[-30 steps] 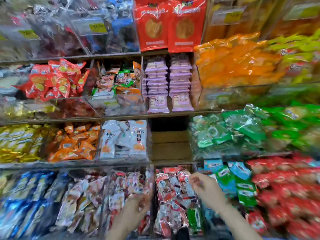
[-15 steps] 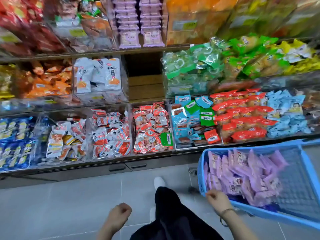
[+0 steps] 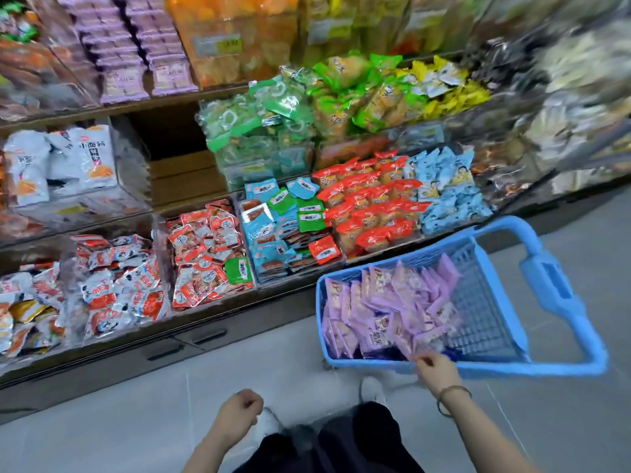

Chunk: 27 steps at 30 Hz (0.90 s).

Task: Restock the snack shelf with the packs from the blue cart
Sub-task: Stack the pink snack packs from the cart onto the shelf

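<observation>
At the lower right of the frame, the right hand [image 3: 434, 370] reaches over the near rim of the blue cart [image 3: 532, 365]. Its fingertips [image 3: 420, 360] are drawn together in a pinch at the near edge of the purple packs [image 3: 392, 308]; blur makes it hard to tell whether a pack is actually caught between them. A thin bracelet [image 3: 452, 397] circles that wrist.

At the lower centre, the left hand [image 3: 239, 412] hangs above the grey tiled floor [image 3: 119, 414], fingers curled into a loose fist, holding nothing and touching nothing.

The cart is a bright blue plastic mesh basket with a thick handle [image 3: 549, 281] at the right. The purple packs fill its left half in a loose, overlapping heap, pale lilac with lighter printed panels; the right half shows bare mesh.

Just beyond the cart, the snack shelf [image 3: 191, 151] runs across the upper frame in tiers of clear bins. Two stacks of matching purple packets [image 3: 143, 56] sit at the upper left. Directly below them is one bin-width gap with bare wooden boards. Red, blue, green and white packets crowd the other bins. The right edge of the frame is smeared by blur.
</observation>
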Each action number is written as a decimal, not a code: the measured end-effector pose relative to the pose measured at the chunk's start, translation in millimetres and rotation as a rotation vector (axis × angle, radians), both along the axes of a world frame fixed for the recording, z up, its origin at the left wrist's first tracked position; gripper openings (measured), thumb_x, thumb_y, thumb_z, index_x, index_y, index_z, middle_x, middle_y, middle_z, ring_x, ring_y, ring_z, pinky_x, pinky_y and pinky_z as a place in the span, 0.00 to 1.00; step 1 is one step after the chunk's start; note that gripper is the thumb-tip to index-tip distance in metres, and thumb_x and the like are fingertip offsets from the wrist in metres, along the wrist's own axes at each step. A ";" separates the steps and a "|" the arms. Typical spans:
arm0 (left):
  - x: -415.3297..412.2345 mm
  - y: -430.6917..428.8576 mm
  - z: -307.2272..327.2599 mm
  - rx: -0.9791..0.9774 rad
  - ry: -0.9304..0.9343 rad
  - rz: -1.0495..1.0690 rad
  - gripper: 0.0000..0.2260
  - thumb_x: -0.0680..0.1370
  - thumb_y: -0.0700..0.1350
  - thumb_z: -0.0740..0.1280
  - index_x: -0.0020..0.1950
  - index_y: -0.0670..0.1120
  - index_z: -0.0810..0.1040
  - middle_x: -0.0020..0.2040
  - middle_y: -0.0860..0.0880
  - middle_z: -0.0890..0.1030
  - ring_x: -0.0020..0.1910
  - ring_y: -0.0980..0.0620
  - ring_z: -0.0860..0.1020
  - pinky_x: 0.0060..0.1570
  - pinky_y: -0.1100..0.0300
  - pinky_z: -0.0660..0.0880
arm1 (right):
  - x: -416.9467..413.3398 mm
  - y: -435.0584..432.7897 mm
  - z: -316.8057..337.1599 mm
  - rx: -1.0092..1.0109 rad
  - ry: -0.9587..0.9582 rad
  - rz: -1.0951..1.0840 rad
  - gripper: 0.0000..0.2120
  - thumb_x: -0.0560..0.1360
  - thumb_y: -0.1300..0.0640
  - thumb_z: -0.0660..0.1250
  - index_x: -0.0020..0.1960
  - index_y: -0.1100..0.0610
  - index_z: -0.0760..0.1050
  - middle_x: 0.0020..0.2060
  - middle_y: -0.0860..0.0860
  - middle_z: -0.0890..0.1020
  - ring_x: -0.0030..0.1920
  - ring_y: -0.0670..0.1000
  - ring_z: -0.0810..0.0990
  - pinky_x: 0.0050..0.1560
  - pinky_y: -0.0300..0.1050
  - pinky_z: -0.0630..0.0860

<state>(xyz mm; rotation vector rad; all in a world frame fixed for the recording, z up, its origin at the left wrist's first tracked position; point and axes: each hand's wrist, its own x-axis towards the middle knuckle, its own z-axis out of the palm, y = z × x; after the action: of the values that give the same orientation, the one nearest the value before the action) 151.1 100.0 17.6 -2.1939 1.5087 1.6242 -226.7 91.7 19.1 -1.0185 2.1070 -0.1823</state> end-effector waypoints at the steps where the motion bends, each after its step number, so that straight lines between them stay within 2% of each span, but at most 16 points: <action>1: -16.5 -3.3 -2.2 -0.016 -0.002 -0.025 0.09 0.77 0.38 0.62 0.38 0.40 0.76 0.40 0.47 0.78 0.32 0.55 0.77 0.38 0.65 0.71 | -15.0 -2.9 0.4 0.004 0.013 0.017 0.07 0.75 0.63 0.63 0.43 0.58 0.80 0.39 0.60 0.80 0.43 0.56 0.78 0.46 0.47 0.71; 4: -70.9 -11.5 -9.5 -0.074 0.011 0.030 0.09 0.76 0.35 0.64 0.37 0.38 0.79 0.38 0.46 0.78 0.33 0.53 0.77 0.42 0.60 0.74 | -63.2 -10.8 -3.5 0.018 0.012 0.057 0.08 0.75 0.63 0.63 0.44 0.57 0.81 0.37 0.56 0.77 0.46 0.57 0.80 0.47 0.46 0.72; 7: -129.3 -15.3 -16.6 -0.109 0.002 0.056 0.06 0.77 0.37 0.64 0.41 0.44 0.77 0.41 0.46 0.81 0.43 0.48 0.80 0.45 0.61 0.72 | -108.2 -17.7 -10.3 0.051 0.038 0.119 0.09 0.75 0.60 0.64 0.50 0.59 0.82 0.46 0.58 0.83 0.52 0.56 0.81 0.48 0.44 0.71; 9: -164.6 -17.1 -22.1 -0.113 -0.017 0.018 0.05 0.78 0.40 0.65 0.52 0.45 0.78 0.50 0.45 0.81 0.53 0.47 0.80 0.50 0.64 0.70 | -132.1 -24.5 -17.3 0.069 0.041 0.184 0.09 0.75 0.59 0.64 0.49 0.59 0.82 0.48 0.58 0.83 0.51 0.56 0.81 0.49 0.44 0.72; 11: -191.2 -17.9 -30.8 -0.135 -0.061 -0.087 0.15 0.79 0.42 0.64 0.65 0.43 0.73 0.64 0.44 0.76 0.64 0.48 0.74 0.61 0.64 0.65 | -148.3 -31.6 -24.5 0.097 0.040 0.265 0.08 0.75 0.60 0.63 0.48 0.62 0.80 0.46 0.60 0.83 0.49 0.57 0.81 0.47 0.45 0.72; 14: -220.0 -18.7 -38.3 -0.163 -0.136 -0.273 0.25 0.79 0.47 0.62 0.75 0.45 0.62 0.74 0.48 0.65 0.73 0.52 0.63 0.68 0.64 0.59 | -159.0 -39.6 -32.2 0.129 0.037 0.388 0.08 0.73 0.64 0.62 0.50 0.61 0.78 0.47 0.59 0.83 0.48 0.56 0.80 0.46 0.44 0.73; 17: -242.6 -18.9 -44.5 -0.157 -0.179 -0.374 0.28 0.78 0.49 0.61 0.77 0.49 0.58 0.78 0.51 0.57 0.75 0.54 0.57 0.70 0.60 0.61 | -159.8 -49.6 -38.3 0.150 0.058 0.528 0.10 0.74 0.63 0.60 0.52 0.56 0.77 0.48 0.55 0.81 0.47 0.54 0.80 0.45 0.41 0.74; 20: -250.5 -16.2 -50.5 -0.099 -0.221 -0.454 0.29 0.79 0.50 0.60 0.78 0.50 0.54 0.79 0.52 0.53 0.76 0.54 0.55 0.71 0.58 0.61 | -154.7 -61.7 -50.0 0.139 0.067 0.632 0.14 0.75 0.64 0.61 0.59 0.55 0.74 0.54 0.54 0.78 0.49 0.52 0.79 0.50 0.40 0.75; 22: -248.9 -13.8 -54.2 -0.075 -0.249 -0.493 0.30 0.79 0.50 0.60 0.78 0.50 0.52 0.79 0.52 0.50 0.77 0.52 0.54 0.72 0.57 0.60 | -150.8 -68.2 -59.9 0.127 0.063 0.666 0.19 0.75 0.65 0.61 0.65 0.54 0.71 0.62 0.54 0.74 0.59 0.52 0.75 0.60 0.44 0.74; 24: -246.1 -12.9 -55.8 -0.062 -0.249 -0.497 0.30 0.79 0.49 0.60 0.79 0.51 0.51 0.79 0.53 0.48 0.77 0.51 0.54 0.72 0.56 0.60 | -148.0 -72.9 -70.8 0.147 0.116 0.747 0.24 0.75 0.67 0.60 0.69 0.54 0.67 0.70 0.53 0.67 0.70 0.53 0.65 0.70 0.47 0.66; 27: -240.9 -14.8 -58.5 -0.046 -0.171 -0.441 0.29 0.78 0.47 0.61 0.78 0.51 0.55 0.79 0.54 0.50 0.76 0.50 0.58 0.72 0.57 0.60 | -143.5 -77.6 -87.1 0.185 0.266 0.915 0.30 0.72 0.69 0.58 0.72 0.53 0.62 0.72 0.51 0.64 0.73 0.53 0.60 0.73 0.51 0.59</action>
<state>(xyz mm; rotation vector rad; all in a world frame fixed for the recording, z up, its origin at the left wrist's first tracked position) -89.8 85.2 -40.9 -1.7879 1.8233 1.2439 -370.2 14.1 -68.0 -1.8357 1.6214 0.6140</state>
